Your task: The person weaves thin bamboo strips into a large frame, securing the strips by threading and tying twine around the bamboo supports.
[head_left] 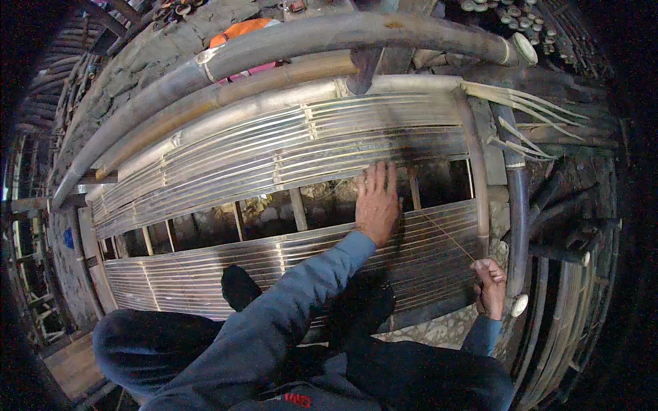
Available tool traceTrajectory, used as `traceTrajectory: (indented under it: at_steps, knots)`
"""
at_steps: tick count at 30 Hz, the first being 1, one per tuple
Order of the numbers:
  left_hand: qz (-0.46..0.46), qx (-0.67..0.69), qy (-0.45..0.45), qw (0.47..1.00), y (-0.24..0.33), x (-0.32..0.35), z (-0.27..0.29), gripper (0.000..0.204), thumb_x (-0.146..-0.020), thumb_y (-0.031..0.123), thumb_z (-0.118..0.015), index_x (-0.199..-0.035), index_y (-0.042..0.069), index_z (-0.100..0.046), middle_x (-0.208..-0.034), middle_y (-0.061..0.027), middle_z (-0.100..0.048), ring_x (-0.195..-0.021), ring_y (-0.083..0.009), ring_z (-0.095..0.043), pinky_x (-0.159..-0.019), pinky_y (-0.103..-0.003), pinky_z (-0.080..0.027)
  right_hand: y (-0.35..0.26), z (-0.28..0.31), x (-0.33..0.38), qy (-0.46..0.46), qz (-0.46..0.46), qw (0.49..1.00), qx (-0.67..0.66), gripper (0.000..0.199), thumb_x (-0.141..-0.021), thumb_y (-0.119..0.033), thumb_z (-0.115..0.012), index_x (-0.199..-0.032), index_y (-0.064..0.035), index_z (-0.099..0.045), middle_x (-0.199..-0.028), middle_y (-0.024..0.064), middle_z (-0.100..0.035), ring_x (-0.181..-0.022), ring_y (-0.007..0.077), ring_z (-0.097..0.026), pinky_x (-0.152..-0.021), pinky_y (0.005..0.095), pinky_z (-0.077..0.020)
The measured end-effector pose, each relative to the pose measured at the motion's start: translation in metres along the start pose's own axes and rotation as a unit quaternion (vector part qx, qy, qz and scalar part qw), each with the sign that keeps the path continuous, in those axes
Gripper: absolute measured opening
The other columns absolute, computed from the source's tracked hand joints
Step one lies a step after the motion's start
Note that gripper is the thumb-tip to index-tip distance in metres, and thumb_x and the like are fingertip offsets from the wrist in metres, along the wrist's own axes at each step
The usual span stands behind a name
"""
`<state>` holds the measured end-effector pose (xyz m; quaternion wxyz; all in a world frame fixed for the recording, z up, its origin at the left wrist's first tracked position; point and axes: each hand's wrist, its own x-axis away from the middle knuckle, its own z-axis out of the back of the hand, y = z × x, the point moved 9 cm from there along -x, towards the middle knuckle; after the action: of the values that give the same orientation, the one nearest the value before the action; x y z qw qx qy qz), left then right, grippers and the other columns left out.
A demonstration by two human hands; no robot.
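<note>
Before me lies a platform of split bamboo slats (205, 274) in two bands, with an open gap between them. My left hand (378, 202) is open, its fingers stretched out together, over the gap and the edge of the far band; whether it presses on anything I cannot tell. My right hand (489, 279) is closed near the right end of the platform. It grips a thin brown cord (449, 236) that runs taut down from the gap's edge across the near slats. Where the cord's far end is fastened is hidden.
Crosspieces (297, 209) span the gap, with ground showing below. Thick bamboo poles (295, 44) run along the far side, and another upright-looking pole (519, 226) bounds the right. Loose pale bamboo strips (528, 106) stick out at the far right. My dark-clad foot (238, 288) rests on the near slats.
</note>
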<state>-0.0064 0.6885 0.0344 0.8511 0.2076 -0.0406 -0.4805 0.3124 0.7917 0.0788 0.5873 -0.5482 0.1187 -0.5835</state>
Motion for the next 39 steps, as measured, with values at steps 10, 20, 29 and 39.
traceTrajectory:
  at_steps: [10,20,29,39]
  knots:
    - [0.05,0.089,-0.068,0.992,-0.01,0.031,-0.039,0.028,-0.095,0.034,-0.062,-0.094,0.008,-0.073,-0.094,-0.0124,-0.062,-0.098,-0.0335,-0.06,-0.089,-0.048,-0.045,0.004,0.003,-0.011,-0.037,0.033,0.959,-0.278,0.011,-0.099,-0.019,-0.064,-0.094,-0.0091,-0.062,-0.075,-0.0017,-0.055,-0.071,0.0104,-0.051,-0.061,0.0277,-0.0403]
    - [0.153,0.175,-0.183,0.955,-0.028,0.021,-0.047,0.03,-0.093,0.04,-0.065,-0.088,0.012,-0.075,-0.084,-0.021,-0.07,-0.082,-0.0421,-0.069,-0.071,-0.053,-0.053,-0.014,-0.003,-0.047,-0.136,0.124,0.909,-0.373,0.016,-0.101,-0.021,-0.06,-0.107,-0.0065,-0.063,-0.099,0.005,-0.067,-0.088,0.0157,-0.06,-0.081,0.0334,-0.0488]
    - [0.09,0.244,-0.037,0.965,-0.003,-0.008,-0.065,0.024,-0.078,0.023,-0.076,-0.097,0.009,-0.071,-0.093,-0.021,-0.071,-0.092,-0.0429,-0.068,-0.085,-0.051,-0.054,-0.084,-0.129,-0.09,-0.146,0.219,0.955,0.139,0.026,-0.097,-0.011,-0.061,-0.123,-0.0058,-0.062,-0.082,0.0057,-0.064,-0.079,0.0137,-0.062,-0.068,0.0345,-0.0513]
    - [0.267,0.183,-0.346,0.881,-0.021,-0.003,-0.134,0.031,-0.089,0.026,-0.062,-0.114,0.007,-0.068,-0.117,-0.0184,-0.07,-0.104,-0.0381,-0.07,-0.084,-0.051,-0.057,-0.055,-0.192,-0.172,-0.122,0.42,0.747,0.5,0.035,-0.082,-0.021,-0.073,-0.112,-0.0053,-0.065,-0.102,0.0174,-0.065,-0.094,0.0413,-0.063,-0.077,0.0504,-0.0509]
